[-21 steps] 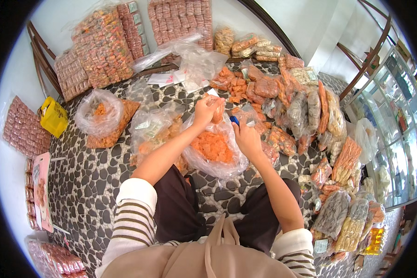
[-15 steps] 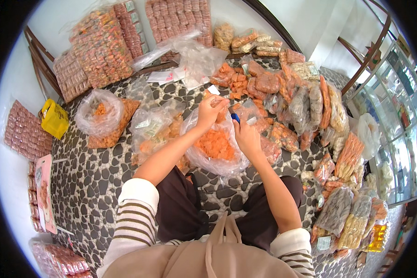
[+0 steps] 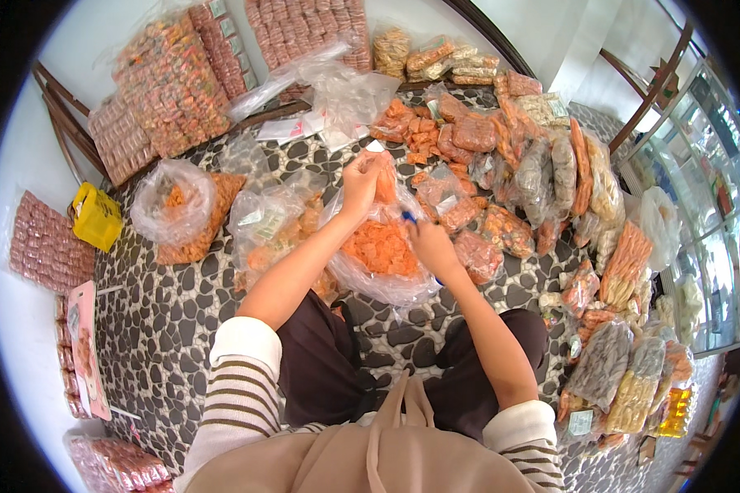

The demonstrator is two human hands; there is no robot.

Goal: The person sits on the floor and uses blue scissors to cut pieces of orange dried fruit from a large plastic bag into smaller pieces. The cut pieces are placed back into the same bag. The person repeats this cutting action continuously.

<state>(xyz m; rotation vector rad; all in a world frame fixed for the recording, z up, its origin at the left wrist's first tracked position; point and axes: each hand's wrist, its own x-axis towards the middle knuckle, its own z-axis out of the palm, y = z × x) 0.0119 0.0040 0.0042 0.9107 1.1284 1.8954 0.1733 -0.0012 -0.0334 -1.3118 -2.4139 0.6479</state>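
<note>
My left hand (image 3: 360, 182) is closed around the top of a small clear bag of orange chips (image 3: 385, 187). A white slip (image 3: 374, 147) shows at the bag's upper end. To the right, my right hand (image 3: 432, 246) is closed on a slim blue tool (image 3: 409, 216), mostly hidden by the fingers, so its kind does not show. Beneath both hands a large open plastic bag (image 3: 366, 286) rests on the floor, with loose orange chips (image 3: 382, 249) heaped inside.
Left of the big bag lie filled clear bags (image 3: 259, 226) and another open bag (image 3: 150, 215). A yellow container (image 3: 97, 218) stands farther left. Packed snack bags (image 3: 543, 177) crowd the right, near a glass display case (image 3: 699, 205). Empty plastic bags (image 3: 337, 94) lie at the back.
My right hand has moved down and toward me with the blue tool, away from the small bag's top. My left hand has shifted slightly left, and the small bag now hangs in fuller view.
</note>
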